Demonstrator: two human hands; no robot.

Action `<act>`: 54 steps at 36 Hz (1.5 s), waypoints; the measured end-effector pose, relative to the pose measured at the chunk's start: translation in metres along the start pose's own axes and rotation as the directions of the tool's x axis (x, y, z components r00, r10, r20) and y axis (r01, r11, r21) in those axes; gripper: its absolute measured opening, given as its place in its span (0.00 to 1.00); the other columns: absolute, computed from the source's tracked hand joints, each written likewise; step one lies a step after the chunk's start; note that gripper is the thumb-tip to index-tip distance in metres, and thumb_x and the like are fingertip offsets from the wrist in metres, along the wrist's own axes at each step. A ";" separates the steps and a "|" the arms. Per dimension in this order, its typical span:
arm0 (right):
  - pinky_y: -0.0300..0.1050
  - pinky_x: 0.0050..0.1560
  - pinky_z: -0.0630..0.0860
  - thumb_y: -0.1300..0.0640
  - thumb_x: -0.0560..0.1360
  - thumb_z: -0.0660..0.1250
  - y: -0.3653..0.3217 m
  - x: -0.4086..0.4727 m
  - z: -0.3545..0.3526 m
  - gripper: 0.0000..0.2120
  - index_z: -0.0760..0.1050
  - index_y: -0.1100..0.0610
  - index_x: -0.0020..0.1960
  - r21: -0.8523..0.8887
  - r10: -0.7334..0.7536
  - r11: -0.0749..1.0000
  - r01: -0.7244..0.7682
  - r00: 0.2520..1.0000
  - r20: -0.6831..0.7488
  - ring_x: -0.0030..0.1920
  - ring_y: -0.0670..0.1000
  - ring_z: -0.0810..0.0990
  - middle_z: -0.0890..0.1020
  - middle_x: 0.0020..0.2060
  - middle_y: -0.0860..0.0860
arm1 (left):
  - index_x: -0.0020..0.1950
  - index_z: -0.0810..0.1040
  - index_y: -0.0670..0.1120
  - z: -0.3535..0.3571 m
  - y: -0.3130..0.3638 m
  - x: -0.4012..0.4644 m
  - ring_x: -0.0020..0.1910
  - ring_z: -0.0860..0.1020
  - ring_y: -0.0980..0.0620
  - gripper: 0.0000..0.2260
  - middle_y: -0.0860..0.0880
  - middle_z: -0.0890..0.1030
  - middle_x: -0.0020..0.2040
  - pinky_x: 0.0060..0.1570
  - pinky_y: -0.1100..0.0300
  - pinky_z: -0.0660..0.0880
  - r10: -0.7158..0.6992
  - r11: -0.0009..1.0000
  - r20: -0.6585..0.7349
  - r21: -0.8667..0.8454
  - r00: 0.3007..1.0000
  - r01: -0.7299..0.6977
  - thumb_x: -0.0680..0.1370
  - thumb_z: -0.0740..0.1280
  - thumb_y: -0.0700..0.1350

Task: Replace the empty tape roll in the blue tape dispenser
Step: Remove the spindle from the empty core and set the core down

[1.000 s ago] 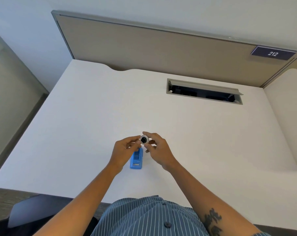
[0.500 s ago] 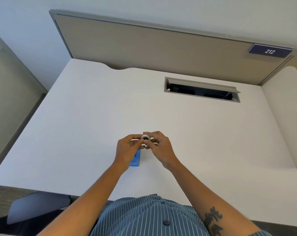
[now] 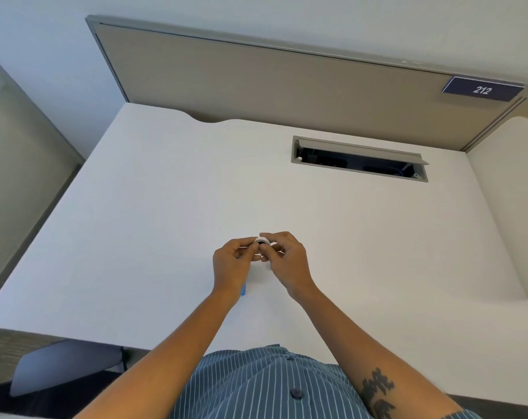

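Note:
A small white tape roll (image 3: 261, 240) with a dark core is pinched between the fingertips of both hands above the white desk (image 3: 135, 207). My left hand (image 3: 231, 264) grips it from the left and my right hand (image 3: 288, 261) from the right, thumbs and forefingers closed on its rim. The blue tape dispenser (image 3: 243, 289) lies on the desk under my left hand; only a thin blue sliver shows beside the wrist, the rest is hidden.
An open grey cable tray (image 3: 359, 160) is sunk into the desk at the back right. A beige partition (image 3: 286, 80) with a "212" plate (image 3: 481, 89) borders the far edge. A grey chair (image 3: 63, 364) sits below the near left edge.
Both hands have closed in tighter around the tape roll and shifted over the dispenser, which is now almost fully covered by my left hand.

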State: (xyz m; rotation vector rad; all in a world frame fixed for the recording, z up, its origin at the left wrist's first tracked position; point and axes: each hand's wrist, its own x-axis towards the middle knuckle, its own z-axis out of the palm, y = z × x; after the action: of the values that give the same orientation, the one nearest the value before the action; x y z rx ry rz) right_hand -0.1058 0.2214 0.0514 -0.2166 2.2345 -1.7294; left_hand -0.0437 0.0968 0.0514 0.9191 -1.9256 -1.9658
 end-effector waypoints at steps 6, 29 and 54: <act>0.45 0.49 0.86 0.57 0.78 0.79 -0.003 0.000 -0.007 0.09 0.88 0.52 0.59 0.086 0.076 0.993 -0.081 0.995 0.066 0.50 0.54 0.88 0.86 0.56 0.47 | 0.55 0.88 0.51 -0.002 -0.003 0.002 0.40 0.90 0.51 0.07 0.51 0.91 0.48 0.42 0.67 0.83 -0.019 1.000 0.013 -0.025 1.000 0.019 0.81 0.74 0.39; 0.47 0.46 0.87 0.63 0.81 0.74 -0.005 0.010 -0.015 0.10 0.86 0.55 0.61 0.219 0.165 0.954 -0.205 0.968 0.187 0.50 0.53 0.91 0.90 0.52 0.60 | 0.61 0.87 0.55 -0.006 -0.013 0.026 0.44 0.91 0.50 0.13 0.54 0.91 0.47 0.48 0.57 0.88 -0.060 0.998 0.087 0.008 0.994 0.059 0.83 0.71 0.38; 0.46 0.49 0.87 0.62 0.79 0.78 0.007 0.060 -0.016 0.06 0.87 0.60 0.55 0.139 0.242 0.957 -0.255 0.965 0.103 0.44 0.51 0.87 0.89 0.50 0.62 | 0.66 0.84 0.50 0.005 -0.003 0.072 0.56 0.85 0.52 0.20 0.51 0.86 0.61 0.58 0.55 0.84 0.009 0.969 0.259 0.237 0.966 -0.073 0.74 0.82 0.44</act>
State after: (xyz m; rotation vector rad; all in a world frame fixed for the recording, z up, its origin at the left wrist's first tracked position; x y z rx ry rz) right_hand -0.1669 0.2199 0.0394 0.0250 1.9639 -1.7078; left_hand -0.1013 0.0600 0.0287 0.6988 -2.3536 -1.9342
